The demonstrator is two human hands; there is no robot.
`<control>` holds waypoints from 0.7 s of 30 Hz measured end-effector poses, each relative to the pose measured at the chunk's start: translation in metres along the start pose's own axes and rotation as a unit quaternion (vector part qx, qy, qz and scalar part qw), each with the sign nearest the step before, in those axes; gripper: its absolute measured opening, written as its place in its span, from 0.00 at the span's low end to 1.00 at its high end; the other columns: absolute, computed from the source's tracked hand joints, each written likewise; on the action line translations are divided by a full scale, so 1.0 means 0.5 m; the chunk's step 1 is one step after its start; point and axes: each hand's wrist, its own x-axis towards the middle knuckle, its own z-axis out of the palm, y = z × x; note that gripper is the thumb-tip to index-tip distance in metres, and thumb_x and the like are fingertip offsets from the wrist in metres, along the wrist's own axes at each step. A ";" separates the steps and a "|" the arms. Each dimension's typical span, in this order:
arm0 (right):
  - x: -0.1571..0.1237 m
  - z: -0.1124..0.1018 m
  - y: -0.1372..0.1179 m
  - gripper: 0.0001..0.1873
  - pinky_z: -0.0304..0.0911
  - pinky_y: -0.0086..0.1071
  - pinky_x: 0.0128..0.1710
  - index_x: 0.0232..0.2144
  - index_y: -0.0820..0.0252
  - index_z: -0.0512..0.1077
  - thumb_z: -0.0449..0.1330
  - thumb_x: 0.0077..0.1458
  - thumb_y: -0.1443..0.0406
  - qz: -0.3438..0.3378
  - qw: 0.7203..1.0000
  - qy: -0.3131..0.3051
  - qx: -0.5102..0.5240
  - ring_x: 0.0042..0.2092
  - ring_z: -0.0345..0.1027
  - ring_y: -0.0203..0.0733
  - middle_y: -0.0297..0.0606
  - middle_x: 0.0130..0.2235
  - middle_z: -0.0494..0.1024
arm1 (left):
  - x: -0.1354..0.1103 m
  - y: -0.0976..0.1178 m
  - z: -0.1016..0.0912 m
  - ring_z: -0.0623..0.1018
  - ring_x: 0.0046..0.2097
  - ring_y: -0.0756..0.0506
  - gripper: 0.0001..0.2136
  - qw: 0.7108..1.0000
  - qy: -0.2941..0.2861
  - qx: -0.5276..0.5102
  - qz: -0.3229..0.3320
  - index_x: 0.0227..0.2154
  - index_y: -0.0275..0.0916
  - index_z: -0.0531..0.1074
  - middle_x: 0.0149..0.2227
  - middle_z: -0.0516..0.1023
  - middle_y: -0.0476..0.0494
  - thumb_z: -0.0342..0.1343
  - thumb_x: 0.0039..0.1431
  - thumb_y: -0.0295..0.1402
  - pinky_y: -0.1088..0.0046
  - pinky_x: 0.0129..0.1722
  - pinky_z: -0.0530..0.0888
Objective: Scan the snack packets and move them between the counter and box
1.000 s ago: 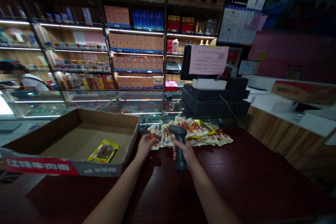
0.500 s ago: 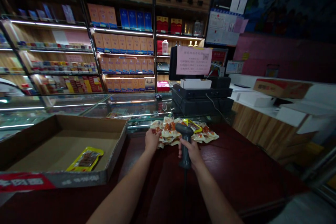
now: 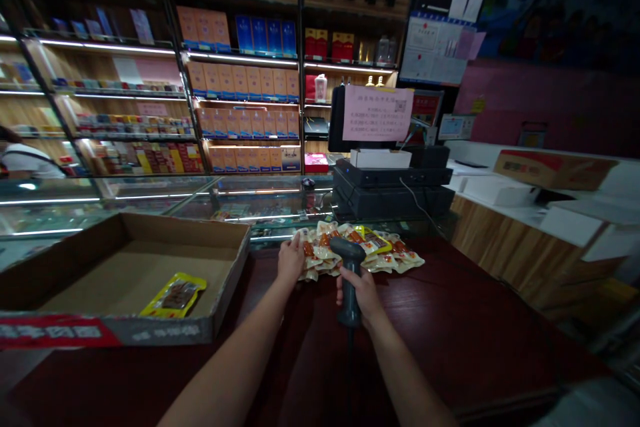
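Observation:
My right hand [image 3: 367, 295] is wrapped round the handle of a dark grey barcode scanner [image 3: 349, 252], held upright with its head in front of a pile of snack packets [image 3: 314, 252]. The packets are pale and clear plastic with reddish-brown food inside. A yellow-edged packet [image 3: 379, 241] lies on top of them, to the right of the scanner's head. At the pile's left end, my left hand [image 3: 290, 261] rests against the packets, fingers stretched out and holding nothing that I can see. The scanner hides part of the pile.
An open cardboard box [image 3: 235, 273] stands on the left, with one yellow snack packet [image 3: 176, 295] inside. Beyond the dark red table [image 3: 425, 340] are a glass counter [image 3: 270, 203] and a till screen [image 3: 338, 119]. A person in white [image 3: 30, 161] is at far left.
My left hand's fingers have straightened and lifted at the pile's left end. The scanner stays in my right hand, near the packets. The whole view has shifted slightly.

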 end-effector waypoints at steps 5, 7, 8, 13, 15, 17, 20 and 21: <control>0.002 0.039 0.030 0.22 0.62 0.27 0.12 0.32 0.62 0.67 0.67 0.37 0.55 0.006 1.000 -0.021 0.001 0.14 0.62 0.33 0.28 0.16 0.70 | 0.025 -0.017 -0.155 0.70 0.51 0.40 0.16 0.992 0.045 0.097 0.073 0.43 0.35 0.74 0.47 0.70 0.33 0.52 0.53 0.35 0.65 0.53 0.64; 0.002 0.063 0.044 0.22 0.62 0.27 0.12 0.31 0.62 0.67 0.67 0.37 0.55 0.014 0.999 -0.032 -0.007 0.14 0.62 0.33 0.28 0.16 0.70 | 0.048 -0.040 -0.245 0.73 0.48 0.40 0.14 0.984 0.036 0.166 0.062 0.39 0.35 0.74 0.44 0.72 0.33 0.54 0.51 0.36 0.66 0.50 0.67; 0.003 0.076 0.051 0.22 0.62 0.27 0.12 0.31 0.62 0.67 0.66 0.37 0.55 0.019 0.999 -0.042 -0.012 0.14 0.62 0.33 0.28 0.16 0.70 | 0.060 -0.057 -0.290 0.74 0.46 0.39 0.12 0.979 0.022 0.199 0.046 0.36 0.36 0.75 0.42 0.74 0.34 0.55 0.50 0.36 0.65 0.49 0.68; 0.007 0.130 0.091 0.20 0.60 0.26 0.11 0.30 0.63 0.67 0.65 0.38 0.55 0.047 0.994 -0.101 -0.011 0.13 0.60 0.32 0.28 0.16 0.70 | 0.100 -0.169 -0.459 0.76 0.37 0.34 0.10 0.956 -0.044 0.238 -0.164 0.17 0.39 0.69 0.22 0.73 0.37 0.64 0.34 0.36 0.61 0.39 0.72; 0.009 0.138 0.108 0.19 0.60 0.26 0.12 0.30 0.63 0.67 0.65 0.40 0.56 0.050 0.991 -0.125 0.002 0.13 0.60 0.32 0.28 0.16 0.70 | 0.099 -0.208 -0.482 0.77 0.33 0.34 0.12 0.954 -0.033 0.180 -0.237 0.15 0.41 0.67 0.18 0.71 0.39 0.64 0.32 0.39 0.60 0.35 0.73; 0.010 0.136 0.122 0.19 0.61 0.26 0.12 0.31 0.63 0.67 0.65 0.41 0.56 0.049 0.988 -0.148 0.016 0.14 0.61 0.32 0.29 0.17 0.70 | 0.095 -0.233 -0.485 0.76 0.30 0.34 0.12 0.952 -0.018 0.142 -0.272 0.15 0.42 0.67 0.17 0.70 0.41 0.64 0.30 0.40 0.57 0.32 0.73; 0.010 0.121 0.135 0.20 0.61 0.26 0.13 0.33 0.63 0.68 0.65 0.41 0.56 0.056 0.983 -0.171 0.032 0.14 0.60 0.31 0.29 0.18 0.71 | 0.095 -0.249 -0.473 0.76 0.30 0.34 0.13 0.949 -0.009 0.126 -0.291 0.16 0.42 0.67 0.17 0.70 0.41 0.65 0.28 0.39 0.55 0.32 0.73; 0.010 0.115 0.137 0.20 0.61 0.26 0.13 0.34 0.63 0.68 0.65 0.41 0.56 0.058 0.982 -0.176 0.035 0.14 0.60 0.31 0.29 0.18 0.71 | 0.097 -0.250 -0.469 0.77 0.30 0.34 0.13 0.953 -0.001 0.112 -0.280 0.16 0.42 0.68 0.18 0.70 0.41 0.65 0.28 0.40 0.56 0.32 0.73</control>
